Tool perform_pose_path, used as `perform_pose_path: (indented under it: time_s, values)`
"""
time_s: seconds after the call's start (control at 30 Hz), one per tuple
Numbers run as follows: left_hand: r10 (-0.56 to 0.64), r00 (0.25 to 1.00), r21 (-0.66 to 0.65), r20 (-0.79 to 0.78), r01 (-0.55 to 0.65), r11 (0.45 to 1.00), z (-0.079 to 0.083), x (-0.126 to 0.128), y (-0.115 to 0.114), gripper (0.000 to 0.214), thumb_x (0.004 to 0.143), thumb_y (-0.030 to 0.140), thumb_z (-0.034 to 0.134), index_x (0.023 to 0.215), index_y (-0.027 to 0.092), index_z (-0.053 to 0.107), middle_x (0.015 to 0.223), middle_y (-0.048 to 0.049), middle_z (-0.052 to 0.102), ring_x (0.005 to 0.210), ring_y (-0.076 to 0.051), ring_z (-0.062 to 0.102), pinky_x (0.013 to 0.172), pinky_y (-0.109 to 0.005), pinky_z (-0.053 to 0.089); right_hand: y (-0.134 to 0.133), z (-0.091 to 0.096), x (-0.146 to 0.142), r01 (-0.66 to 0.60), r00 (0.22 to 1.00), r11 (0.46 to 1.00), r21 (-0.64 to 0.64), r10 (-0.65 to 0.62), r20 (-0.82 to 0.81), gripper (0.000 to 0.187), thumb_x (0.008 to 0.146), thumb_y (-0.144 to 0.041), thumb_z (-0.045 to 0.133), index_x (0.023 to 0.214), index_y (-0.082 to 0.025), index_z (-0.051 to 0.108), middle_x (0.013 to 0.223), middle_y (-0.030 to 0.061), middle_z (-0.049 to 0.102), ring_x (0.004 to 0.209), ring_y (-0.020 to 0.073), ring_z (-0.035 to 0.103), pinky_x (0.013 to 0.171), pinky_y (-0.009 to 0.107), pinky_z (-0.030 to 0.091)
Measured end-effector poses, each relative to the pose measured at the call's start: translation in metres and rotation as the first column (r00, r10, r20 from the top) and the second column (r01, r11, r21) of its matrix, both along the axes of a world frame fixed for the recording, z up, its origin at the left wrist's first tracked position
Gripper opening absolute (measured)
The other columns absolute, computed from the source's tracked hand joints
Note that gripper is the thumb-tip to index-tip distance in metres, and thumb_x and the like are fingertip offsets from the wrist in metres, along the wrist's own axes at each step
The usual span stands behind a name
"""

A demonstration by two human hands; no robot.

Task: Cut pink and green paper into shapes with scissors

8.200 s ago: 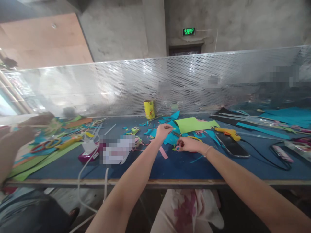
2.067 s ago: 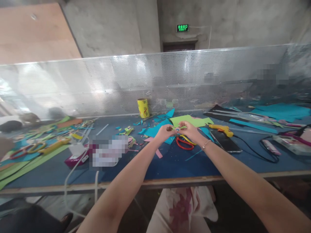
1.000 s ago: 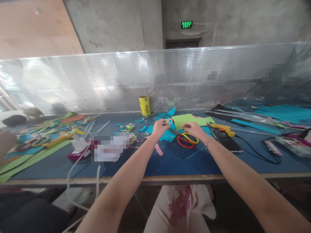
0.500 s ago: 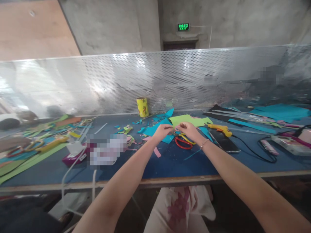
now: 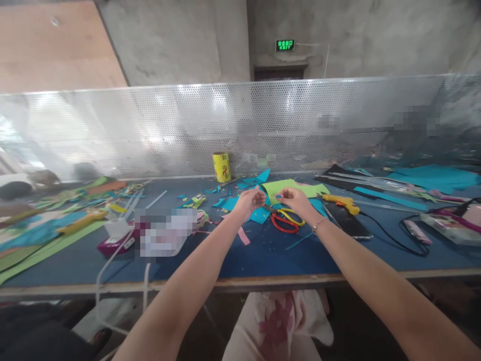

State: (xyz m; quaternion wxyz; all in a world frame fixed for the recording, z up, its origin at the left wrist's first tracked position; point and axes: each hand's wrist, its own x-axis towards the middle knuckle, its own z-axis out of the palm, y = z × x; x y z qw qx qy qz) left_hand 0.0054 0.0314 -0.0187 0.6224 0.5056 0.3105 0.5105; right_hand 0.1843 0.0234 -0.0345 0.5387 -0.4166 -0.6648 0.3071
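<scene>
My left hand (image 5: 251, 202) is held over the blue paper scraps (image 5: 260, 215), its fingers curled inward. Whatever it may hold is too small to make out. Just across a small gap, my right hand (image 5: 294, 198) pinches thumb and fingers together in front of a light green sheet (image 5: 311, 188). A tiny blue spot shows at those fingertips; I cannot tell whether it is paper or a nail. Scissors with a red and a yellow handle (image 5: 285, 231) lie on the table just below both hands.
A yellow glue gun (image 5: 342, 202) and a dark phone (image 5: 353, 224) lie to the right. At the left stand a purple-and-white power strip (image 5: 114, 245) and cables. A yellow tape roll (image 5: 221, 167) stands before the perforated metal screen (image 5: 180, 128). Coloured scraps cover both sides.
My hands, nearly touching before, have moved a little apart, and the left one has turned its fingers more into view. At the far left, the scissors on the papers are no longer visible.
</scene>
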Motion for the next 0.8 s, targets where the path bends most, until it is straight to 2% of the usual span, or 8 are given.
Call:
perform_pose_path:
  time_s: [0.13,0.3,0.43,0.63,0.8]
  values:
    - [-0.011,0.997,-0.063,0.074,0.016,0.998,0.003,-0.001,0.0,0.032,0.066,0.043,0.061,0.062,0.012,0.057,0.061,-0.0037,0.058,0.055,-0.009,0.054,0.059,-0.024,0.046,0.001,0.0,0.004,0.043,0.999,0.999,0.0,-0.043,0.015,0.021,0.06,-0.032,0.064,0.067,-0.016,0.052,0.066,0.0002,0.057,0.062,0.0114,0.053,0.065,0.028,0.044]
    - [0.021,0.999,0.002,0.027,-0.021,1.0,-0.001,0.0,0.0,0.028,0.052,0.032,0.074,0.061,0.012,0.056,0.055,0.0011,0.054,0.053,-0.007,0.051,0.059,-0.022,0.044,0.0,0.0,0.006,0.069,0.998,0.998,-0.004,-0.069,0.007,0.016,0.059,-0.028,0.062,0.067,-0.016,0.054,0.071,0.0026,0.06,0.069,0.0138,0.057,0.071,0.03,0.045]
    - [0.04,0.999,0.027,-0.008,-0.04,0.999,-0.006,0.0,0.004,0.028,0.048,0.027,0.076,0.064,0.012,0.059,0.059,-0.0006,0.058,0.058,-0.009,0.054,0.063,-0.025,0.044,-0.001,0.0,0.004,0.042,0.998,0.998,-0.038,-0.04,0.057,0.015,0.059,-0.027,0.061,0.066,-0.016,0.055,0.068,0.0018,0.059,0.068,0.0134,0.056,0.07,0.03,0.045]
    - [0.05,0.998,0.065,-0.032,-0.048,0.997,-0.004,-0.006,0.009,0.022,0.056,0.027,0.071,0.063,0.011,0.058,0.06,-0.0016,0.058,0.058,-0.009,0.053,0.062,-0.024,0.043,-0.01,-0.004,-0.007,-0.066,0.968,0.996,-0.064,0.08,0.239,0.012,0.063,-0.026,0.06,0.069,-0.016,0.057,0.067,0.0009,0.061,0.065,0.0133,0.057,0.064,0.027,0.044]
    - [0.161,0.986,0.146,0.041,-0.165,0.975,0.003,-0.016,0.018,0.031,0.071,0.028,0.059,0.049,0.015,0.042,0.043,0.0047,0.04,0.041,-0.004,0.037,0.043,-0.019,0.03,-0.014,-0.01,-0.018,-0.151,0.88,0.988,-0.017,0.142,0.454,0.008,0.066,-0.024,0.059,0.069,-0.016,0.06,0.068,0.0022,0.063,0.064,0.0133,0.057,0.062,0.026,0.044]
